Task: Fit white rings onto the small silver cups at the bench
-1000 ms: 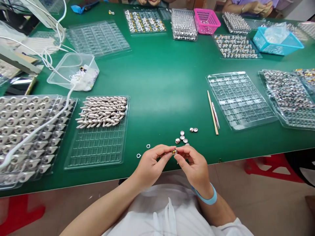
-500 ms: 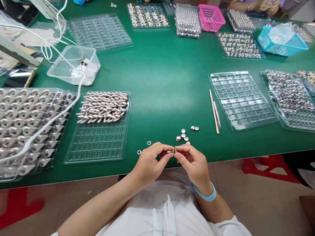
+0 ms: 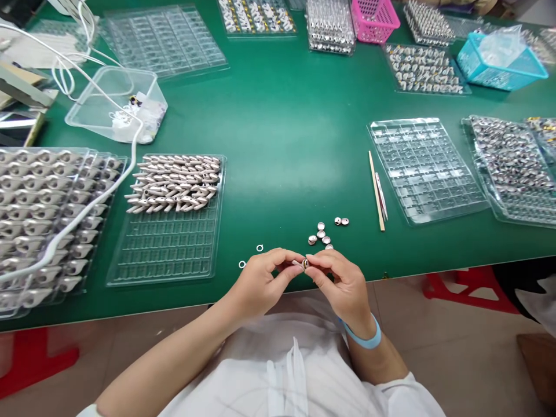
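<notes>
My left hand (image 3: 264, 281) pinches a small silvery earbud-like shell (image 3: 305, 263) at its pale stem, between thumb and forefinger. From the other side my right hand (image 3: 343, 284) is closed on the shell's round end, where a dark and gold inside shows. The fingertips hide much of the piece. Just beyond the hands lie several round metal caps (image 3: 321, 234), with two more (image 3: 341, 221) a little to the right. By my left hand are two small white rings (image 3: 259, 248).
To the left, a clear tray (image 3: 165, 249) is partly filled with grey stemmed shells, beside larger filled trays (image 3: 47, 226) crossed by a white cable (image 3: 87, 215). Tweezers (image 3: 381, 197) and a wooden stick (image 3: 376, 194) lie right, near another clear tray (image 3: 428, 174). Baskets stand at the back.
The shell has turned slightly between my fingers, so its opening faces me less. Both hands stay pinched on it. The whole view has shifted a little.
</notes>
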A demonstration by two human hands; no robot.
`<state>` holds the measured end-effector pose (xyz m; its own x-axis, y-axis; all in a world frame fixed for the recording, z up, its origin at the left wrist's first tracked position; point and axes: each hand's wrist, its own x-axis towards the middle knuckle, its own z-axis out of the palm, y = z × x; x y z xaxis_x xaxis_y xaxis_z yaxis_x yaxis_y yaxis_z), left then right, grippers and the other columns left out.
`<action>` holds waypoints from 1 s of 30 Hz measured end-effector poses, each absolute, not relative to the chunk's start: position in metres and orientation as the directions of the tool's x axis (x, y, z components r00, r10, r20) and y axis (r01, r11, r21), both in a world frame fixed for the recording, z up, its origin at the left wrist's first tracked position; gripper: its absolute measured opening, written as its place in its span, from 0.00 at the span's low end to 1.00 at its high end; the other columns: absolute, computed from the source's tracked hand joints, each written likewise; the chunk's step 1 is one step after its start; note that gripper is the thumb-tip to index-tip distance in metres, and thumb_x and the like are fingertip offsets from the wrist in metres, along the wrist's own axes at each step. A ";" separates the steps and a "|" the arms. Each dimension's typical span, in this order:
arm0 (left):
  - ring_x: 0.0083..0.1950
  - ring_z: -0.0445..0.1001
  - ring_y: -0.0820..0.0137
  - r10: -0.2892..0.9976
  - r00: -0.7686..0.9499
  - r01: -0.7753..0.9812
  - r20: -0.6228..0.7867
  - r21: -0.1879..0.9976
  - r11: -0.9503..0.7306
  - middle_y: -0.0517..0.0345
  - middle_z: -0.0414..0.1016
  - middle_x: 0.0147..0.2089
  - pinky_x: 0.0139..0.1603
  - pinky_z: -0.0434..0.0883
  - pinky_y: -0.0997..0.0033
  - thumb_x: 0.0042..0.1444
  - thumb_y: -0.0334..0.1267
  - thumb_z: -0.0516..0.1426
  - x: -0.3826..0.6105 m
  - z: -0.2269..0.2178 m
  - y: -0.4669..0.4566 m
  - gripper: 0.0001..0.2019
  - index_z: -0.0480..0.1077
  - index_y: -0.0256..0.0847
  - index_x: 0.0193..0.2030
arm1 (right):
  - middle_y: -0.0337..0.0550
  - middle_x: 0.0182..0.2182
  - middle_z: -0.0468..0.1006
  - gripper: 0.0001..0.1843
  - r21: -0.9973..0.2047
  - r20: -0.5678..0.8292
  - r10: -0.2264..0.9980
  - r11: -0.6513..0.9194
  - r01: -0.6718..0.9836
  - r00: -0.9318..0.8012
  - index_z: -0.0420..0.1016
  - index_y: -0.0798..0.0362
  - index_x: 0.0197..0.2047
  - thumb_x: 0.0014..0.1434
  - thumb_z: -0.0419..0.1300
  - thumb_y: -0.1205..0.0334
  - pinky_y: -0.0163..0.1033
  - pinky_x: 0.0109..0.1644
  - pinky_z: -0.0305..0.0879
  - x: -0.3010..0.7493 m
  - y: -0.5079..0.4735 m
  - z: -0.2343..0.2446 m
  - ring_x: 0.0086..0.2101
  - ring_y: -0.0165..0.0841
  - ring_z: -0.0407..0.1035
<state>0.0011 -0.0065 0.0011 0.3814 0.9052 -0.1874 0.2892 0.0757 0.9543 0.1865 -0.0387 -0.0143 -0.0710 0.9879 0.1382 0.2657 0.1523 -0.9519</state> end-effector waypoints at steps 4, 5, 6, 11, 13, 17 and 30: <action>0.28 0.71 0.73 0.844 0.412 0.204 -0.343 0.938 0.281 0.56 0.80 0.34 0.28 0.69 0.75 0.59 0.42 0.60 -0.001 0.002 -0.002 0.09 0.78 0.39 0.37 | 0.43 0.37 0.80 0.11 -0.953 0.123 0.987 0.147 0.264 -0.107 0.80 0.46 0.47 0.62 0.63 0.66 0.38 0.33 0.70 0.190 -0.038 -0.014 0.34 0.32 0.73; 0.27 0.70 0.74 0.832 0.414 0.186 -0.369 0.929 0.319 0.55 0.80 0.33 0.27 0.68 0.76 0.58 0.43 0.60 -0.001 0.003 -0.001 0.10 0.77 0.38 0.36 | 0.43 0.37 0.80 0.11 -0.954 0.119 0.986 0.146 0.260 -0.114 0.80 0.46 0.47 0.62 0.63 0.66 0.38 0.33 0.70 0.190 -0.038 -0.013 0.33 0.32 0.73; 0.26 0.70 0.74 0.821 0.417 0.168 -0.391 0.920 0.353 0.55 0.79 0.33 0.26 0.68 0.76 0.57 0.43 0.61 -0.001 0.003 0.000 0.10 0.77 0.38 0.36 | 0.42 0.37 0.80 0.11 -0.956 0.120 0.986 0.147 0.255 -0.118 0.80 0.46 0.47 0.62 0.63 0.66 0.37 0.32 0.70 0.190 -0.038 -0.013 0.33 0.32 0.73; 0.24 0.69 0.75 0.771 0.451 0.061 -0.450 0.877 0.476 0.55 0.78 0.30 0.25 0.68 0.77 0.54 0.44 0.63 -0.001 0.004 0.003 0.11 0.76 0.36 0.33 | 0.42 0.37 0.81 0.12 -0.953 0.150 0.981 0.176 0.245 -0.120 0.81 0.45 0.47 0.61 0.64 0.68 0.38 0.35 0.71 0.190 -0.036 -0.011 0.35 0.32 0.74; 0.24 0.69 0.76 0.753 0.467 0.032 -0.463 0.860 0.509 0.55 0.78 0.29 0.25 0.67 0.77 0.53 0.44 0.63 -0.001 0.005 0.004 0.12 0.75 0.35 0.32 | 0.41 0.37 0.81 0.13 -0.950 0.170 0.976 0.199 0.242 -0.135 0.80 0.44 0.47 0.61 0.64 0.69 0.38 0.36 0.71 0.189 -0.035 -0.011 0.36 0.32 0.74; 0.23 0.68 0.78 0.716 0.496 0.022 -0.492 0.831 0.555 0.57 0.77 0.29 0.25 0.67 0.78 0.53 0.45 0.63 -0.002 0.004 0.005 0.13 0.75 0.34 0.33 | 0.41 0.38 0.80 0.17 -0.940 0.215 0.962 0.251 0.229 -0.169 0.80 0.44 0.49 0.60 0.64 0.72 0.36 0.38 0.72 0.190 -0.034 -0.011 0.37 0.31 0.74; 0.24 0.68 0.78 0.683 0.532 -0.048 -0.501 0.787 0.615 0.59 0.74 0.27 0.24 0.67 0.78 0.52 0.48 0.65 -0.003 -0.004 0.004 0.17 0.72 0.34 0.30 | 0.43 0.40 0.79 0.19 -0.856 0.310 0.920 0.380 0.352 -0.240 0.77 0.46 0.52 0.60 0.64 0.73 0.34 0.33 0.72 0.193 -0.036 -0.012 0.35 0.30 0.74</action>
<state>-0.0025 0.0037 -0.0041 0.5322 0.6828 -0.5005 -0.0478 0.6145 0.7875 0.1928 -0.0355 -0.0123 -0.2397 0.9202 0.3096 0.3515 0.3795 -0.8558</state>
